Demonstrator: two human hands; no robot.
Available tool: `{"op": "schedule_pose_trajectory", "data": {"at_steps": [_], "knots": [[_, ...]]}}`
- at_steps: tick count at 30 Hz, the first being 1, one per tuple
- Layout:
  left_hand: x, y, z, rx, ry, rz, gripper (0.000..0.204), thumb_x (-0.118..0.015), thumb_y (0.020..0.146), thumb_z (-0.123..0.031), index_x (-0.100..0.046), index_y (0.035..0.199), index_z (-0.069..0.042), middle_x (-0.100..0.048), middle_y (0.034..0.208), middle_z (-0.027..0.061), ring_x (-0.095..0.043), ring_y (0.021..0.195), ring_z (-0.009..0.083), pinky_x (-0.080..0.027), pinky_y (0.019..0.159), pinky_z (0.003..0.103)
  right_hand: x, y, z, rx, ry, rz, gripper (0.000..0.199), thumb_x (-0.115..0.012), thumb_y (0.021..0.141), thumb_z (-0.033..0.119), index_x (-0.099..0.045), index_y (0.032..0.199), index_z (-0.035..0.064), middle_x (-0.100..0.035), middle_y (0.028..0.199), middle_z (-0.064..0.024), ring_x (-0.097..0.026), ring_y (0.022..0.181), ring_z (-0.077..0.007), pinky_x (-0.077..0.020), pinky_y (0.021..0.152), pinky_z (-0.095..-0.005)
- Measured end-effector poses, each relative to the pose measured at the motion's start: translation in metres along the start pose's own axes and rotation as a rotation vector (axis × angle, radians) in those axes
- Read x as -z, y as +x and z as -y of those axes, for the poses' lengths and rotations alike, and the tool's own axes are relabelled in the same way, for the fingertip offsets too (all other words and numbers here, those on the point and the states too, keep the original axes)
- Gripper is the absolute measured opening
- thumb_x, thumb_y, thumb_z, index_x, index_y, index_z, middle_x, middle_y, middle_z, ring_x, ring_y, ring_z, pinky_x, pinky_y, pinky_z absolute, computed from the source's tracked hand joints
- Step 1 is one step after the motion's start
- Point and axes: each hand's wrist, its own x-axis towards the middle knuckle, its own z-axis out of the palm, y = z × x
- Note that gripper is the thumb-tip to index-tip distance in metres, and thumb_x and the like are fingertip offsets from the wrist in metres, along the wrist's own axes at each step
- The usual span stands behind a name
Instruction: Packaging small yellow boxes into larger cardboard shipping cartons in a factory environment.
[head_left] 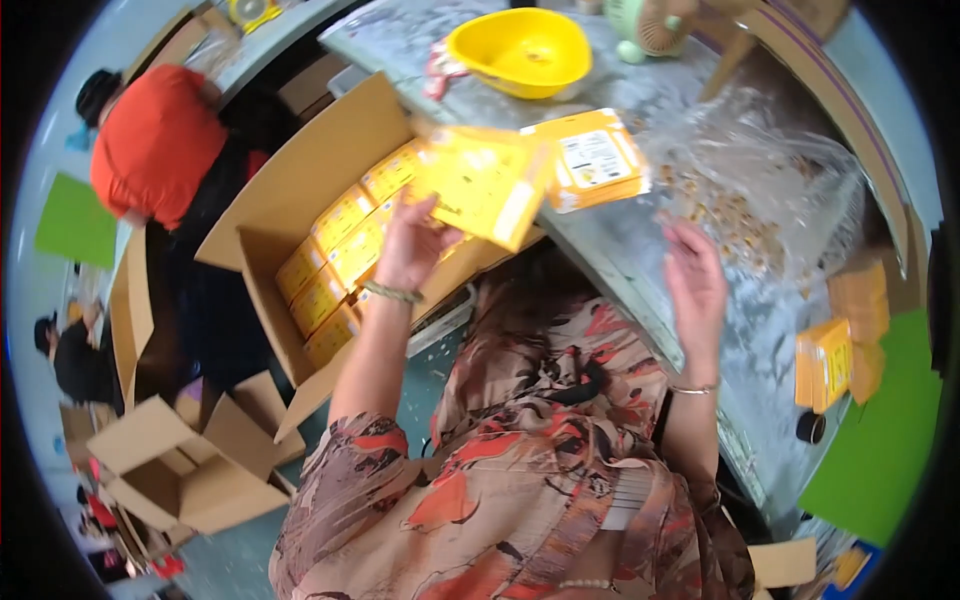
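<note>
A grey-blue worktable (620, 240) stretched along the person's right and ahead, and at its left edge stood an open cardboard carton (315, 160), its flaps spread and rows of yellow packs (355, 240) lying inside. The step in hand was, as far as could be judged, passing packs between table and carton: the left hand (412, 240) had its fingers closed on the near edge of a blurred yellow packet (485, 185), tilted over the carton's right end. The right hand (695, 280) hung near the table edge, fingers loosely spread, with nothing in it. The next move seemed to call for levelling the packet and keeping it off the carton's rim and near flap, which stood most in the way. Around these, a co-worker in an orange top (165, 150) bent beyond the carton; a clear plastic bag (790, 190) of small brownish pieces covered the table's right part; a yellow bowl (525, 50) sat at the far side, and a white-labelled pack (592, 160) lay just beside the held packet.
</note>
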Motion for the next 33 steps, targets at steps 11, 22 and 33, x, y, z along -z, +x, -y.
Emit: {"op": "schedule_pose_trajectory", "data": {"at_steps": [11, 22, 33], "knots": [[0.245, -0.028, -0.025, 0.121, 0.089, -0.663, 0.024, -0.051, 0.074, -0.006, -0.047, 0.097, -0.002, -0.054, 0.094, 0.0111, -0.054, 0.083, 0.0233, -0.051, 0.059, 0.032, 0.047, -0.059, -0.094, -0.548, -0.022, -0.035, 0.016, -0.052, 0.078, 0.007, -0.052, 0.093, -0.0004, -0.054, 0.088, -0.0023, -0.050, 0.083, -0.0093, -0.0393, 0.076, -0.0214], [0.320, -0.010, 0.034, 0.536, 0.267, -0.711, 0.044, -0.065, 0.068, -0.026, -0.045, 0.102, -0.005, -0.050, 0.087, 0.0094, -0.053, 0.070, 0.0252, -0.045, 0.060, 0.037, 0.046, -0.065, -0.107, -0.527, -0.155, -0.025, 0.018, -0.052, 0.079, 0.011, -0.052, 0.093, 0.0005, -0.054, 0.085, -0.0013, -0.051, 0.078, -0.0086, -0.0393, 0.070, -0.0197], [0.477, -0.006, 0.061, 0.674, 1.199, -0.687, 0.038, -0.065, 0.061, -0.025, -0.056, 0.084, 0.004, -0.057, 0.088, 0.0148, -0.057, 0.070, 0.0205, -0.046, 0.059, 0.029, 0.032, -0.063, -0.105, -0.534, -0.239, -0.032, 0.013, -0.052, 0.078, 0.007, -0.054, 0.089, 0.0000, -0.053, 0.078, 0.0011, -0.048, 0.072, -0.0048, -0.0385, 0.066, -0.0173]]}}
